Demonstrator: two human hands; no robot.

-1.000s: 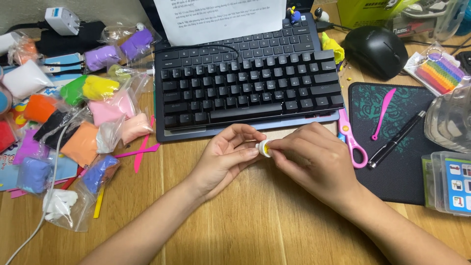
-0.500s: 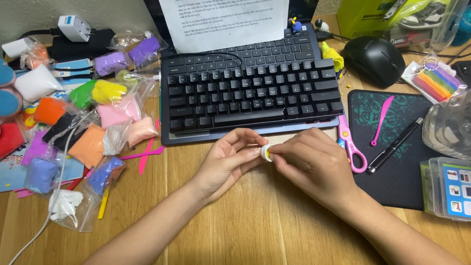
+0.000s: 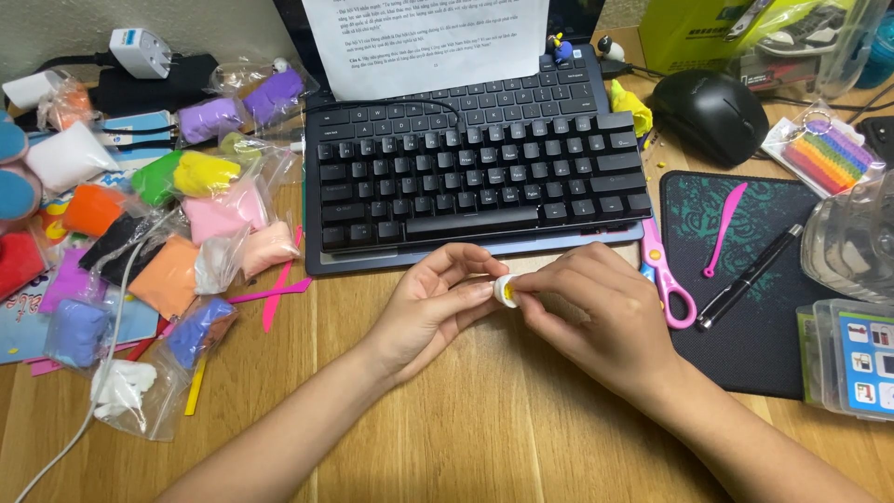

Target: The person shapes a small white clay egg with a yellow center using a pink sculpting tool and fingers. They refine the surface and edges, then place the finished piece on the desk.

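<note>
My left hand (image 3: pixel 436 305) and my right hand (image 3: pixel 596 317) meet over the wooden desk just in front of a black keyboard (image 3: pixel 470 172). Between their fingertips they pinch a small white clay piece with a yellow spot (image 3: pixel 505 291). The left thumb and forefinger hold it from the left. The right fingers press on it from the right. Part of the piece is hidden by the fingers.
Several small bags of coloured clay (image 3: pixel 158 224) lie at the left. Pink scissors (image 3: pixel 666 279), a pink plastic tool (image 3: pixel 724 226) and a black pen (image 3: pixel 750 277) lie on a dark mat (image 3: pixel 745 345) at the right. A black mouse (image 3: pixel 712 114) sits behind.
Both hands stay together on the clay piece and barely shift. The view has tilted slightly, so the desk things sit a little lower in the frame.
</note>
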